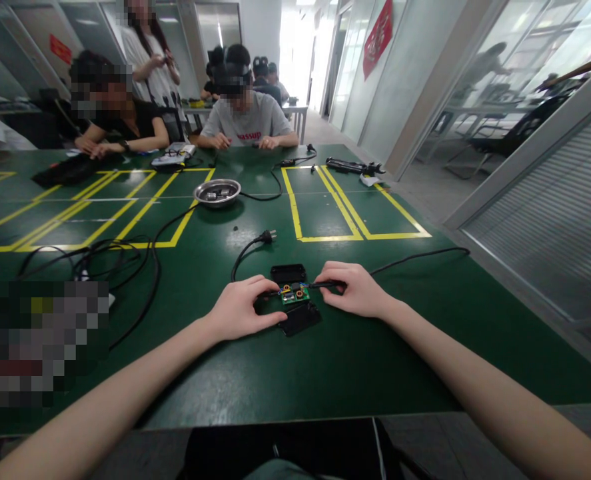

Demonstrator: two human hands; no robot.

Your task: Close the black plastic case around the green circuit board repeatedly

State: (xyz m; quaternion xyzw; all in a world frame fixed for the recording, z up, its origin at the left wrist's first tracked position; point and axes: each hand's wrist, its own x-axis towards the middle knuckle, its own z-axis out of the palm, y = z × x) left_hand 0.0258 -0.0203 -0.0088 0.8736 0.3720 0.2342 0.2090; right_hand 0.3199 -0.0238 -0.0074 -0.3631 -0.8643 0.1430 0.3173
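A small green circuit board (pixel 295 294) with copper-wound coils lies between my hands, with thin wires and a black cable at each end. My left hand (pixel 242 308) is curled at the board's left end, fingers on the left cable and thumb tip by a flat black piece (pixel 301 319). My right hand (pixel 354 288) pinches the right black cable (pixel 325 285) close to the board. Just behind the board sits an open black plastic case half (pixel 288 273). A cable with a black plug (pixel 266 237) curves out from behind my left hand.
A metal bowl (pixel 217 192) with small parts stands farther back on the green table (pixel 375 373). Coiled black cables (pixel 120 253) lie at left, beside a pixelated area. Yellow tape marks the tabletop. A black folded stand (pixel 354 166) lies back right. People sit across the table.
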